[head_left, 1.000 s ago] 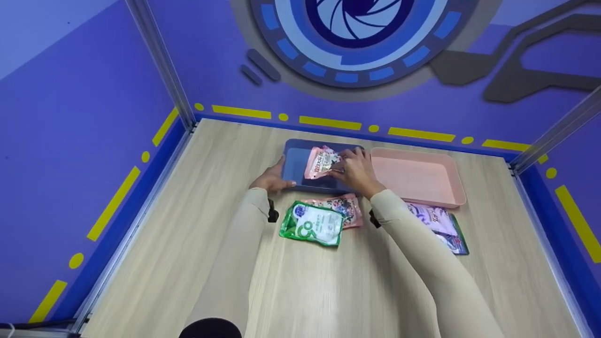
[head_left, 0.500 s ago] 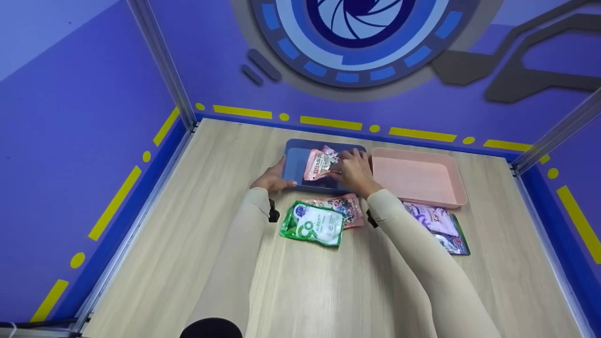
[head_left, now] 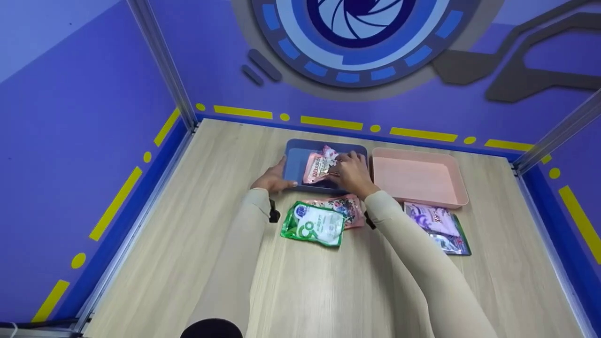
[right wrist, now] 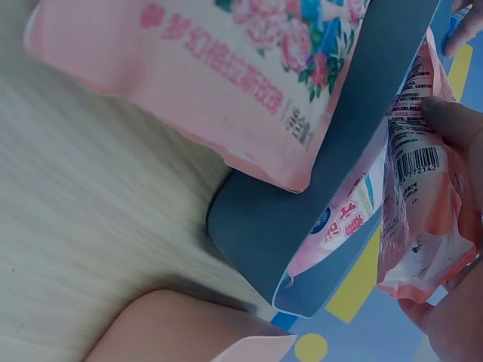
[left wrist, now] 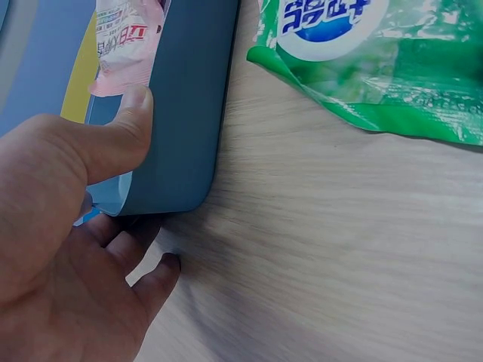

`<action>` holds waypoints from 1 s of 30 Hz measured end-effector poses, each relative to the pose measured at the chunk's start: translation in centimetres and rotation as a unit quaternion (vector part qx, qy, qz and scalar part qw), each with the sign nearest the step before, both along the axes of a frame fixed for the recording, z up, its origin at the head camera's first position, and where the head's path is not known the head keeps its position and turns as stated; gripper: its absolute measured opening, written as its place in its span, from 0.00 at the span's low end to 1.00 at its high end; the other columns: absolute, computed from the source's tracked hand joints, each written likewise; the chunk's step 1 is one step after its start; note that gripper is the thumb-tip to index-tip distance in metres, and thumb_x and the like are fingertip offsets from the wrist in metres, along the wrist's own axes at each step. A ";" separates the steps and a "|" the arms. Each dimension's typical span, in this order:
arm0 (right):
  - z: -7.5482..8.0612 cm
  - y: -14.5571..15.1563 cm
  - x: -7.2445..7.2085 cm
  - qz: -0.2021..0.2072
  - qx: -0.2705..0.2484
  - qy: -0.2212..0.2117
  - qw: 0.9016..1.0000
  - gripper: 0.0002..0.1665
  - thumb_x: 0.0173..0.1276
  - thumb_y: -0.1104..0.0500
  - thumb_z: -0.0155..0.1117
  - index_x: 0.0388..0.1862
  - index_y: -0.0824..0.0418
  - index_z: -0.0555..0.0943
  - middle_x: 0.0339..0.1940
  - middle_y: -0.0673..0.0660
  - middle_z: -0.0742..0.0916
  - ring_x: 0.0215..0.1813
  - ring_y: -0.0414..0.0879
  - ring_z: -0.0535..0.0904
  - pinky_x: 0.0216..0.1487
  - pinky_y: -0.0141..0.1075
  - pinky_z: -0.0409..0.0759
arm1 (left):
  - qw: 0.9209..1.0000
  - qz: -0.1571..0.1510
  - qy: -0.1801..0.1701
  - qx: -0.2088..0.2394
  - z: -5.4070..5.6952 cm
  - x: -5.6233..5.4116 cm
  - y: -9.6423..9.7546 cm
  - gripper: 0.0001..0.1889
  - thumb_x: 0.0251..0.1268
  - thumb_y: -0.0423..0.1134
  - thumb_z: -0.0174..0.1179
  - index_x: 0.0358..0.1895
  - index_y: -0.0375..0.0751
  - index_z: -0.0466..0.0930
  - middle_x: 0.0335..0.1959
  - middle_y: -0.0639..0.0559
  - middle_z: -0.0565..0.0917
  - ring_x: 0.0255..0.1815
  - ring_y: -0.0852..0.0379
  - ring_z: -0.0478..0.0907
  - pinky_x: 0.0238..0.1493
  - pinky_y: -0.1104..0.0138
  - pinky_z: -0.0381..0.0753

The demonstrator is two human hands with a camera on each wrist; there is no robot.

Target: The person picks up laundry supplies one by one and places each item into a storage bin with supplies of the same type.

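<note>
A dark blue tray lies near the back of the table. My left hand holds its near left corner, the thumb at the rim and the fingers outside the wall. Over the tray, my right hand pinches a pink pouch, seen tilted on edge with its barcode side showing in the right wrist view. Another pink-and-white pouch lies inside the tray, partly hidden by the held one and the wall.
An overlapping green-and-white pouch and pink floral pouch lie in front of the blue tray. To its right stands a pink tray. Purple pouches lie before that tray. A blue wall rises behind.
My right hand has shifted slightly lower with the pink pouch, which looks narrower and more tilted, uncovering more of the pouch behind. The left hand stays at the tray's corner.
</note>
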State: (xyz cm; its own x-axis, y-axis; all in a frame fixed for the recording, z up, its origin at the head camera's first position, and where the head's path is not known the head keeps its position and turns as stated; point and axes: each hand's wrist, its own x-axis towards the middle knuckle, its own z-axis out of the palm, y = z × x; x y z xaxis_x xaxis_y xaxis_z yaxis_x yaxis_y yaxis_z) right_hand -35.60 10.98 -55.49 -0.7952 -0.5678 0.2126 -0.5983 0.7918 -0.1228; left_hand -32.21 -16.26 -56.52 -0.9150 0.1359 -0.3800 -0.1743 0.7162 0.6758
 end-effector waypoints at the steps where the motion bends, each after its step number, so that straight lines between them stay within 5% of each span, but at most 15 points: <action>1: 0.0 0.0 0.0 -0.002 0.004 -0.003 1.000 0.16 0.66 0.41 0.74 0.44 0.49 0.94 0.58 0.58 0.87 0.57 0.61 0.76 0.64 0.62 0.69 | 1.000 0.001 -0.001 0.000 0.0 0.0 0.0 0.55 0.71 0.48 0.66 0.85 0.50 0.30 0.84 0.38 0.49 0.83 0.40 0.48 0.81 0.50 0.52; 30: -0.8 0.0 0.3 0.024 -0.006 0.000 1.000 0.14 0.63 0.43 0.77 0.41 0.49 0.94 0.54 0.58 0.89 0.57 0.61 0.77 0.68 0.66 0.66 | 1.000 0.003 0.007 0.013 -0.1 0.0 0.1 0.55 0.70 0.45 0.67 0.85 0.48 0.31 0.84 0.41 0.47 0.83 0.41 0.48 0.81 0.52 0.50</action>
